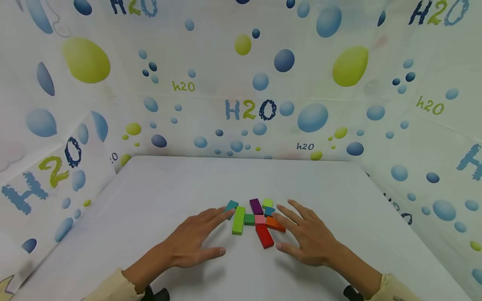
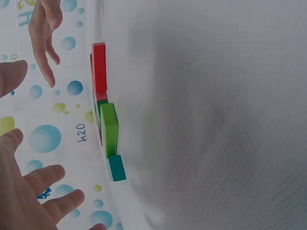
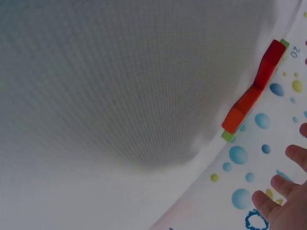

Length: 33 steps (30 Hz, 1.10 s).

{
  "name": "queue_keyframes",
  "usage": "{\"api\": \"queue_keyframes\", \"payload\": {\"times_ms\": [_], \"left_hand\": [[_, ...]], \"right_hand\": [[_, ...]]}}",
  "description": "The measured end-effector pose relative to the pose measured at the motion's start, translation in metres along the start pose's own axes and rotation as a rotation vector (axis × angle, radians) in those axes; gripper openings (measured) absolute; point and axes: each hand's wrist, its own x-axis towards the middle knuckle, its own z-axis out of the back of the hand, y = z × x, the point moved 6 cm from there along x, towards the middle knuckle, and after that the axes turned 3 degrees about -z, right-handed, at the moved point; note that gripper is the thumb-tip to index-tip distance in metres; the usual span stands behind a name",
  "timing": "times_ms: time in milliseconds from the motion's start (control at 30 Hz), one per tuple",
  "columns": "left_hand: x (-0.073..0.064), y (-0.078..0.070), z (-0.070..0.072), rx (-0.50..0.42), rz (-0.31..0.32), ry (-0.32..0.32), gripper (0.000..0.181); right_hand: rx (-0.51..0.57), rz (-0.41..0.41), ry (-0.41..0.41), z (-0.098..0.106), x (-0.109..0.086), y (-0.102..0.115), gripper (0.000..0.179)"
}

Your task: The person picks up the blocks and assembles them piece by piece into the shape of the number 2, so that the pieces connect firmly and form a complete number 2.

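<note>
Several coloured wooden-looking blocks lie flat in a cluster on the white table. On the left of the cluster are a teal block [image 1: 232,205] and a long lime block [image 1: 238,220]. A green block [image 1: 249,219] and a pink block [image 1: 260,220] lie in the middle, a purple block [image 1: 256,206] behind. To the right are a small yellow-green block [image 1: 267,202], a blue block [image 1: 269,211], an orange block [image 1: 275,224] and a red block [image 1: 265,236]. My left hand [image 1: 190,242], fingers extended, has its fingertips by the teal block; contact is unclear. Beside the orange block, my right hand [image 1: 310,236] spreads its fingers, holding nothing.
The white table [image 1: 180,179] extends around the blocks. Behind it and along both sides hangs a white sheet [image 1: 211,54] printed with blue and green drops and "H2O". Dark objects [image 1: 162,294] show below the wrists.
</note>
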Motion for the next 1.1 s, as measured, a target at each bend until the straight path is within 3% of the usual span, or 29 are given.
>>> {"api": "queue_keyframes", "payload": {"times_ms": [533, 867, 1100], "left_hand": [[0.004, -0.001, -0.007, -0.082, 0.051, 0.043, 0.085], [0.003, 0.001, -0.013, -0.093, 0.07, 0.085, 0.084], [0.003, 0.001, -0.015, -0.166, 0.09, 0.101, 0.085]], "right_hand": [[0.097, -0.167, 0.137, -0.017, 0.012, -0.018, 0.077], [0.086, -0.208, 0.138, -0.023, 0.014, -0.02, 0.066], [0.056, -0.213, 0.129, -0.02, 0.019, -0.02, 0.06]]}}
